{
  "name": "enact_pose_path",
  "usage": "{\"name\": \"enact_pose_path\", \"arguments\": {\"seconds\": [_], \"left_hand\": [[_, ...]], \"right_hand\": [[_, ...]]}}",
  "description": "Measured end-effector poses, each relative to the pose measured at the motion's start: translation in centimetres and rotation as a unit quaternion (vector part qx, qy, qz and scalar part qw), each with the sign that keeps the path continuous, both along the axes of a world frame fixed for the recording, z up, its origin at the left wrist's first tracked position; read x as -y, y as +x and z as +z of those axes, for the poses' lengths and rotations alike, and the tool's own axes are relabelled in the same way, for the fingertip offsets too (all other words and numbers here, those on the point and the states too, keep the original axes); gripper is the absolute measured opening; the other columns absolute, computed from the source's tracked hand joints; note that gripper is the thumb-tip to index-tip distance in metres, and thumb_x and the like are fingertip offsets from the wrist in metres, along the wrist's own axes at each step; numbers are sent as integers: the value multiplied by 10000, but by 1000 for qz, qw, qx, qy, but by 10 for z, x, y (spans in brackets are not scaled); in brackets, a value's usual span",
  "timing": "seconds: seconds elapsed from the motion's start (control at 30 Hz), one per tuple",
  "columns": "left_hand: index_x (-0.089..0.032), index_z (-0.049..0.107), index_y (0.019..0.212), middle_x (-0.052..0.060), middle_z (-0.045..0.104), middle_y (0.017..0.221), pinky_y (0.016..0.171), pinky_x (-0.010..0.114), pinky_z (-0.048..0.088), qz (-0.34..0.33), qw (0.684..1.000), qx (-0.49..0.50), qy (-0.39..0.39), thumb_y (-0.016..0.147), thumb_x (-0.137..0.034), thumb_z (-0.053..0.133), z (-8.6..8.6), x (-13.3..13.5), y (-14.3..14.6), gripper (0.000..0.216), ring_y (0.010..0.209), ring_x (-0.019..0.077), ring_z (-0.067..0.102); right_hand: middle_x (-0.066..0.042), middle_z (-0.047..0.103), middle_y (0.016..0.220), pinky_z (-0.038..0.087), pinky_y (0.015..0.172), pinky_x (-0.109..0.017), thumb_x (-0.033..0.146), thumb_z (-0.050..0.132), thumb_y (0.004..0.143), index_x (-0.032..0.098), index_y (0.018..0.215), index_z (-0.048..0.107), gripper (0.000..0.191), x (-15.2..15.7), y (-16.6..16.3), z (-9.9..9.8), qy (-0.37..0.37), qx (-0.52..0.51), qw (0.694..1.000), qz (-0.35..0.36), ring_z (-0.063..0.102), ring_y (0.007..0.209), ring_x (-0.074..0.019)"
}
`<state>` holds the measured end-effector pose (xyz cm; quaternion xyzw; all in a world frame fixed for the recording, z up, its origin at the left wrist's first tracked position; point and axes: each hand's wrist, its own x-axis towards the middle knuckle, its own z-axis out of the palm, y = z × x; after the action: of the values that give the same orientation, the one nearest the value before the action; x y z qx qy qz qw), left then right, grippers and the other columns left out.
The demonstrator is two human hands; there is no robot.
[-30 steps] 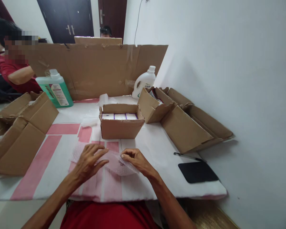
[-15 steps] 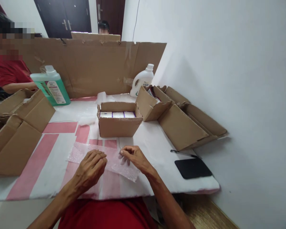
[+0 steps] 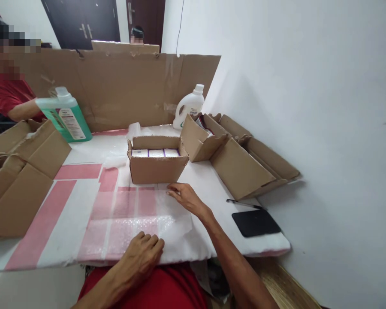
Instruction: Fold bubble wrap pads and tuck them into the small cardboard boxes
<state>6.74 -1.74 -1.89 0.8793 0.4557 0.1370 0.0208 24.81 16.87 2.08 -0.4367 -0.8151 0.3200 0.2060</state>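
Note:
A clear sheet of bubble wrap (image 3: 135,225) lies spread over the near part of the striped tablecloth. My left hand (image 3: 144,251) is at the table's front edge, its fingers curled closed on the wrap's near side; the fingertips are hidden. Farther off, my right hand (image 3: 183,195) hovers by the wrap's far right part, just in front of a small cardboard box (image 3: 157,171). A gap shows between its thumb and fingers, and nothing is seen in them. Three white packs with purple edges (image 3: 156,153) sit side by side in that box.
Open cardboard boxes stand at left (image 3: 22,197) and right (image 3: 244,169). A green liquid bottle (image 3: 72,120) and a white jug (image 3: 191,107) stand before a cardboard partition (image 3: 125,90). A pen (image 3: 244,204) and black pad (image 3: 255,223) lie at right. A person in red (image 3: 9,94) sits at left.
The bubble wrap has gone from a narrow, slanted strip to a wider sheet lying flat. My left hand has come nearer to the table's front edge; my right hand has moved away towards the small box.

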Motion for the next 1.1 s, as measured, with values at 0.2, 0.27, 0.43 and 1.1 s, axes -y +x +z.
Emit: {"name": "enact_pose_path", "arguments": {"seconds": [0.2,0.27,0.43,1.1], "left_hand": [[-250,628,1147,54,724,1006,833,315,534,96,971,216,-41,1002,-261,461,14,-15,-31,222,935,174,679],[-237,598,1289,108,695,1214,999,412,502,182,964,192,13,1006,-269,415,0,-27,-47,339,1160,226,634],[-129,455,1491,175,497,1530,1196,525,313,225,970,59,71,960,-264,351,-53,-43,-71,558,1469,311,390],[-33,376,1519,262,336,1605,1194,624,221,404,914,-23,-32,930,-637,228,-35,-7,-156,856,1519,418,246]], "right_hand": [[-110,696,1193,499,994,-390,338,543,999,203,1253,649,306,59,-20,18,52,-85,994,-41,650,1095,-248],[-126,630,1347,466,1089,-424,403,535,1000,199,1413,544,461,85,-52,4,57,-135,989,-35,582,1252,-268],[-209,338,1617,255,1253,-486,465,478,1018,55,1561,332,696,105,-120,-59,90,-51,995,11,275,1520,-308],[-191,122,1679,128,1242,-554,625,451,992,136,1608,250,812,80,11,-80,67,168,975,-126,79,1567,-325]]}}
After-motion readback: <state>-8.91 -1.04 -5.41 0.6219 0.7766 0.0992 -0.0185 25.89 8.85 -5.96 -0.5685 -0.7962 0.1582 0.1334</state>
